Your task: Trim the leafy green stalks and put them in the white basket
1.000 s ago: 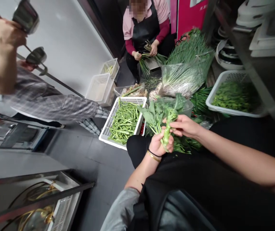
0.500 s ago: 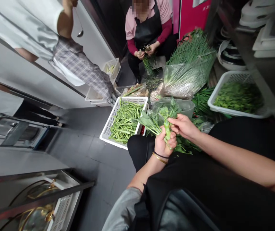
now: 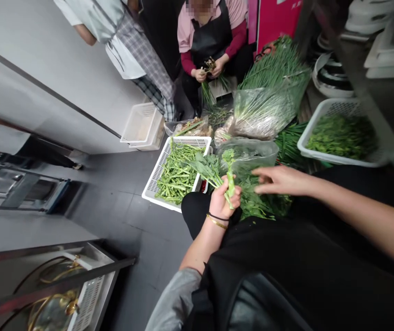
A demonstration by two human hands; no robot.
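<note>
Dark grey tiles (image 3: 138, 220) cover the kitchen floor, with a pale wall (image 3: 27, 55) off to the left and a bright pink panel (image 3: 276, 23) at the back. Following the head camera's view, I see the person's left hand (image 3: 225, 198) closed round a pale green stalk (image 3: 230, 177) that tilts up out of the fist, knobbly at its top, with leafy stems (image 3: 208, 169) fanning out beside it towards a white basket (image 3: 156, 172). That basket is heaped with cut green stems (image 3: 179, 177) and sits just beyond the knee. The right hand (image 3: 274, 180) is apart from the stalk, half open, its fingers parted and slightly blurred, and I can make out nothing in its grasp; near it are a pile of loose greens (image 3: 257, 204) and a clear plastic bag (image 3: 267, 151). Farther back, a large bundle of long thin greens (image 3: 269, 87) lies beside a co-worker (image 3: 212, 41) in a dark apron, whose hands (image 3: 200, 74) hold a smaller bunch. Over on the right, a second basket (image 3: 305, 146) holds leafy herbs (image 3: 343, 138)
</note>
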